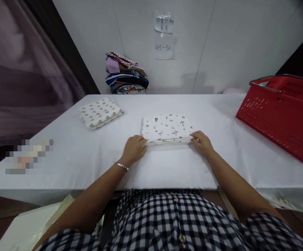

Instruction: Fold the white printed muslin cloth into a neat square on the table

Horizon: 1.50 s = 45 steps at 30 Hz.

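**A:** Hands first: where are they?

**B:** Both are at centre frame. The left hand (pixel 134 148) is curled at the near left corner of the folded cloth (pixel 167 128), and the right hand (pixel 202 143) has narrow fingers on the near right corner. I cannot tell whether they pinch the layers or only press them.

**A:** And the cloth?

**B:** It lies flat on the white table (pixel 167 167), mid-frame. A second folded cloth (pixel 100 112) sits upper left and a red basket (pixel 279 115) is at the right edge.

**A:** Which step is this?

**B:** I'd judge it as squaring the finished fold. Lifting it would call for an even grip at both corners, so the layers stay stacked.
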Motion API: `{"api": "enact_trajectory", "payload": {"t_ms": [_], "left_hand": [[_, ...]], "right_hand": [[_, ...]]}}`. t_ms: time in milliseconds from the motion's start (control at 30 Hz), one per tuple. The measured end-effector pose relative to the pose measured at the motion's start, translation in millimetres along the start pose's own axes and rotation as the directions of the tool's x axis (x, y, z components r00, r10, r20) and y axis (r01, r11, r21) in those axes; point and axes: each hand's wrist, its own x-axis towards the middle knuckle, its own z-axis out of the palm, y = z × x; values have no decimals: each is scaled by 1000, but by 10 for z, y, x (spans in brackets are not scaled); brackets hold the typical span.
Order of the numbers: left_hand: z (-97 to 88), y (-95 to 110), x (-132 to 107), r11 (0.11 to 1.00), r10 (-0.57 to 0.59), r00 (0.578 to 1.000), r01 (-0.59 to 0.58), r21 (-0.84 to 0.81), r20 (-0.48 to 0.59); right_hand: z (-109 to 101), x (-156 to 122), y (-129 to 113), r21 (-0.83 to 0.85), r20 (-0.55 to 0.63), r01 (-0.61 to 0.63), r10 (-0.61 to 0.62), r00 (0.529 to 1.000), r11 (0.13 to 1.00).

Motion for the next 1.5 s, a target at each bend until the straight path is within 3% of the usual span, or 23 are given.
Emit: {"api": "enact_trajectory", "payload": {"t_ms": [233,433,633,767,900,1100,1267,1500], "left_hand": [[27,243,314,988,31,997,-40,-146,-68],[172,474,646,975,169,985,-163,-154,29],[176,580,781,977,209,974,-206,-49,84],[148,659,801,966,255,966,-256,24,37],[112,698,748,976,216,974,-217,-4,-73],[175,654,662,970,240,969,-242,-29,-64],[195,670,631,967,248,967,-251,-41,-52],[305,667,582,973,219,975,-220,-70,-21]], "right_hand": [[21,59,-133,-44,-113,200,-204,972,979],[75,66,-210,-56,-48,187,-190,981,981],[79,57,-147,-17,-25,187,-187,982,982],[69,55,-163,-16,-33,203,-204,978,979],[85,46,-188,-35,-39,220,-221,975,975],[135,98,-207,-141,-50,186,-195,980,972],[66,76,-187,-243,-134,257,-295,946,935],[-12,8,-162,-239,-72,355,-381,922,904]]}}
